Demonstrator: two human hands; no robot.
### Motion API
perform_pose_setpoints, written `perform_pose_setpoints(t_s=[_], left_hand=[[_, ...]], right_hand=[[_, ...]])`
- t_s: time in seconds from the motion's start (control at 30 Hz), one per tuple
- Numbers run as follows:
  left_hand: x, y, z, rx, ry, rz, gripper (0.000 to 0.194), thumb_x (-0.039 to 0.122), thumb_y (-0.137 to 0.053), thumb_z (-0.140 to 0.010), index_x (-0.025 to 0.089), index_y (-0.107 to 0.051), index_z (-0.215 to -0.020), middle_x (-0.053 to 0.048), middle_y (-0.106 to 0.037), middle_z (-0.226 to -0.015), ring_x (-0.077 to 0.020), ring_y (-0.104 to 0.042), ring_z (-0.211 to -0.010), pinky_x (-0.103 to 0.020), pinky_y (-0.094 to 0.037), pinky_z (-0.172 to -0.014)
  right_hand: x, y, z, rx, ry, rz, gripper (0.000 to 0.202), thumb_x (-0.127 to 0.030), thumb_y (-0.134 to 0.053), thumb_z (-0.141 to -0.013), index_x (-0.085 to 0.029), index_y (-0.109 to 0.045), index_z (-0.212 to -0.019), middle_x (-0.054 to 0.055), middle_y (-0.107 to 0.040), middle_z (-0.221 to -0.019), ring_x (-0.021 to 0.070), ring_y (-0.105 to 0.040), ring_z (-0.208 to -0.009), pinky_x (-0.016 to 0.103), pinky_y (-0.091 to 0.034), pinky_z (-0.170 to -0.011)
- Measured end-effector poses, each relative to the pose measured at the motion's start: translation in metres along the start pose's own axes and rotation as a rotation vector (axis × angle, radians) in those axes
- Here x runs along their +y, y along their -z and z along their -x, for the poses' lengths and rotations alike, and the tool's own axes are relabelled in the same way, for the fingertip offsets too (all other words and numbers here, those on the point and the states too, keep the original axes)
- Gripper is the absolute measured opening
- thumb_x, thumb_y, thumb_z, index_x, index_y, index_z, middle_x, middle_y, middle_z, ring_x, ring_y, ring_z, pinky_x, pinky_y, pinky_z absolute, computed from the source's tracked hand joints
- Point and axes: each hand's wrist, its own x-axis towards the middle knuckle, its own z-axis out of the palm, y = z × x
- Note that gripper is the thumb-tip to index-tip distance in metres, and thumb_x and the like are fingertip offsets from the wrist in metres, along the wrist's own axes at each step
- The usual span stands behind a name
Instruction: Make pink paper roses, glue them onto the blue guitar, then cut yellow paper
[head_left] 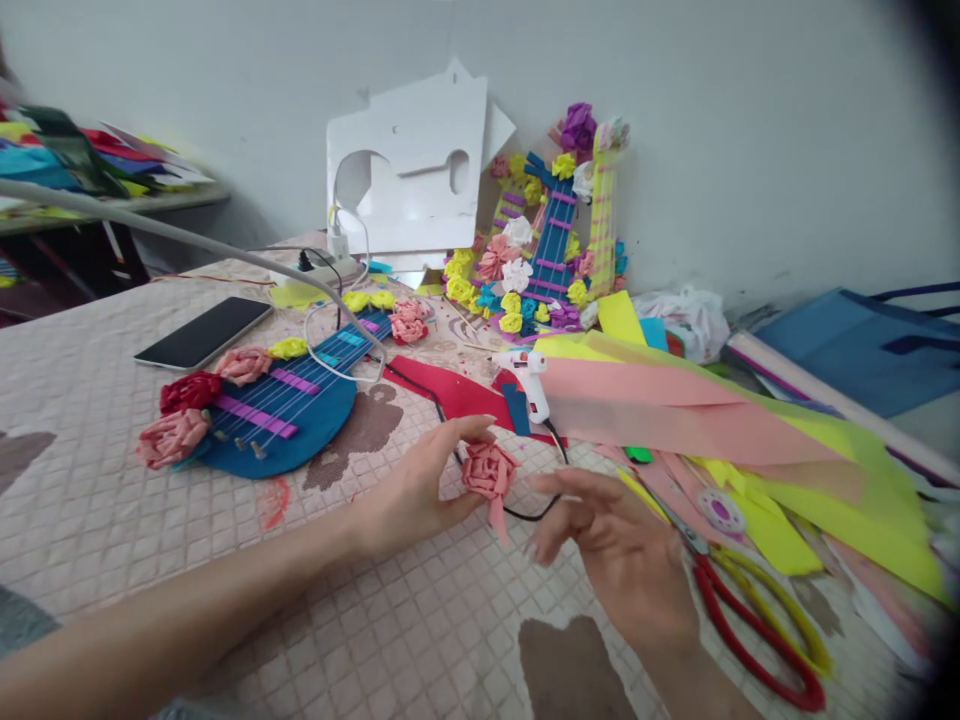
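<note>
A pink paper rose [489,470] with a loose strip hanging below it is held between the thumb and fingers of my left hand [424,490], near the middle of the table. To its right, my right hand [611,540] is raised with fingers apart and bent, touching nothing. Just behind the hands lies a white glue gun [527,375] with a black cord. On the left, a blue guitar shape [322,415] bears white strings, purple and light blue strips, and red, pink and yellow paper flowers.
Scissors with red and yellow handles [757,610] lie at the right, beside pink and yellow paper sheets [675,400]. A phone [204,333] rests at the left. Decorated guitars [555,240] and white cut boards [420,190] lean on the wall. A pale cable [187,235] crosses the upper left.
</note>
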Motion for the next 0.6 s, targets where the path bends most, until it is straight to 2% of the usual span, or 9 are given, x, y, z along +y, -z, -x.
perform_pose_setpoints(t_s=[0.1,0.17,0.23,0.33,0.43,0.5,0.57,0.6], left_hand=[[0.000,0.000,0.000,-0.017,0.003,-0.001,0.067,0.014,-0.063,-0.078,0.023,-0.031,-0.136,-0.010,-0.056,-0.124,-0.0211,-0.054,-0.112,-0.040,-0.045,-0.095],[0.001,0.001,0.000,-0.021,-0.010,0.017,0.069,0.013,-0.063,-0.077,0.023,-0.030,-0.137,-0.009,-0.056,-0.123,-0.0203,-0.054,-0.111,-0.039,-0.045,-0.094],[0.005,0.002,0.000,-0.027,-0.036,0.046,0.071,0.012,-0.063,-0.077,0.024,-0.028,-0.138,-0.009,-0.057,-0.121,-0.0192,-0.055,-0.109,-0.037,-0.046,-0.092],[0.012,0.004,-0.001,-0.032,-0.077,0.077,0.072,0.013,-0.063,-0.078,0.025,-0.026,-0.139,-0.008,-0.057,-0.119,-0.0184,-0.056,-0.106,-0.036,-0.047,-0.090],[0.018,0.007,-0.002,-0.018,-0.108,0.093,0.074,0.013,-0.064,-0.078,0.027,-0.026,-0.139,-0.008,-0.057,-0.118,-0.0190,-0.055,-0.107,-0.036,-0.047,-0.089],[0.020,0.008,-0.003,-0.009,-0.123,0.115,0.074,0.013,-0.064,-0.078,0.026,-0.026,-0.139,-0.009,-0.057,-0.118,-0.0193,-0.055,-0.106,-0.036,-0.046,-0.089],[0.019,0.010,-0.003,0.012,-0.129,0.144,0.074,0.013,-0.064,-0.078,0.026,-0.026,-0.139,-0.009,-0.057,-0.118,-0.0194,-0.056,-0.106,-0.035,-0.046,-0.089],[0.019,0.010,-0.003,0.026,-0.129,0.156,0.074,0.013,-0.064,-0.078,0.026,-0.025,-0.139,-0.008,-0.057,-0.118,-0.0195,-0.056,-0.106,-0.036,-0.045,-0.089]], right_hand=[[0.006,0.003,-0.003,0.334,0.070,0.106,0.036,-0.048,-0.038,-0.095,-0.025,-0.064,-0.107,0.006,-0.065,-0.110,0.0114,-0.058,-0.059,0.028,-0.047,-0.052],[0.012,0.005,-0.005,0.411,0.038,0.171,0.030,-0.041,-0.039,-0.096,-0.026,-0.062,-0.108,0.005,-0.062,-0.114,0.0088,-0.056,-0.057,0.027,-0.045,-0.052],[0.016,0.006,-0.005,0.357,-0.049,0.172,0.031,-0.041,-0.040,-0.096,-0.028,-0.056,-0.119,0.006,-0.059,-0.121,0.0087,-0.056,-0.057,0.028,-0.046,-0.053],[0.019,0.004,-0.005,0.212,-0.195,0.055,0.046,-0.050,-0.042,-0.093,-0.032,-0.042,-0.135,0.009,-0.051,-0.133,0.0102,-0.057,-0.060,0.029,-0.048,-0.053],[0.022,0.001,-0.004,0.089,-0.307,-0.079,0.055,-0.061,-0.039,-0.090,-0.035,-0.038,-0.138,0.009,-0.043,-0.140,0.0085,-0.055,-0.055,0.028,-0.046,-0.047],[0.025,0.000,-0.004,0.019,-0.368,-0.155,0.057,-0.066,-0.034,-0.089,-0.032,-0.044,-0.134,0.009,-0.054,-0.125,0.0080,-0.052,-0.050,0.026,-0.042,-0.042],[0.028,-0.001,-0.004,-0.008,-0.416,-0.194,0.056,-0.065,-0.032,-0.090,-0.024,-0.056,-0.120,0.005,-0.062,-0.090,0.0087,-0.047,-0.047,0.023,-0.037,-0.040],[0.029,-0.001,-0.003,-0.004,-0.438,-0.181,0.052,-0.062,-0.037,-0.090,-0.020,-0.062,-0.108,0.001,-0.057,-0.073,0.0082,-0.043,-0.045,0.021,-0.033,-0.039]])
